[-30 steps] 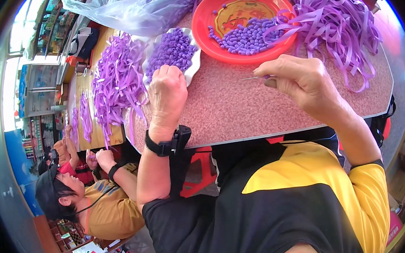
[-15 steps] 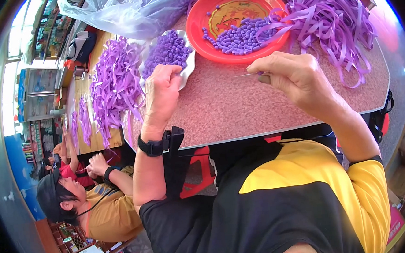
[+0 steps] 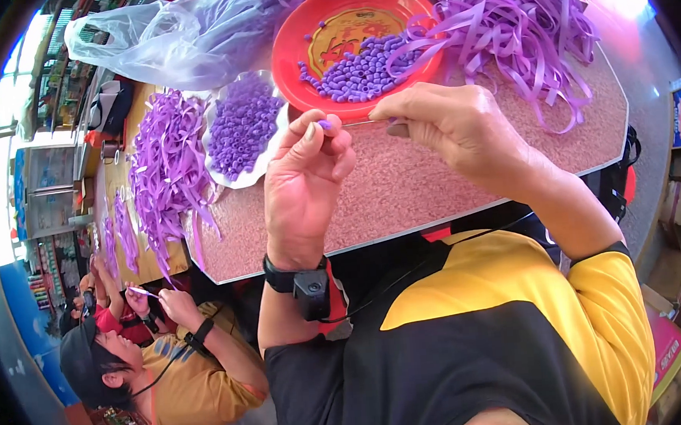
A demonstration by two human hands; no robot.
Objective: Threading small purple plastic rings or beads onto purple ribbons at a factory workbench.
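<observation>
My left hand (image 3: 307, 187), palm toward me, pinches a small purple bead (image 3: 325, 125) between thumb and fingertips. Facing it from the right, my right hand (image 3: 461, 129) grips a thin needle (image 3: 362, 122) that points left toward the bead. A bit of purple shows at the right fingertips, partly hidden by them. Just beyond both hands stands a red plate (image 3: 287, 66) holding many purple beads (image 3: 362, 73). Left of my left hand is a white wavy-rimmed dish (image 3: 255, 176), also full of purple beads (image 3: 240, 129).
Purple ribbons (image 3: 509, 27) lie heaped at the far right, some trailing over the red plate. Another ribbon pile (image 3: 165, 161) is at the left. A clear plastic bag (image 3: 171, 43) lies behind the dish. A co-worker (image 3: 185, 365) in a cap works at the left.
My left hand has come from above the white dish toward the needle, turning palm up with a bead now visible. My right hand still holds the needle. The whole view has shifted somewhat.
</observation>
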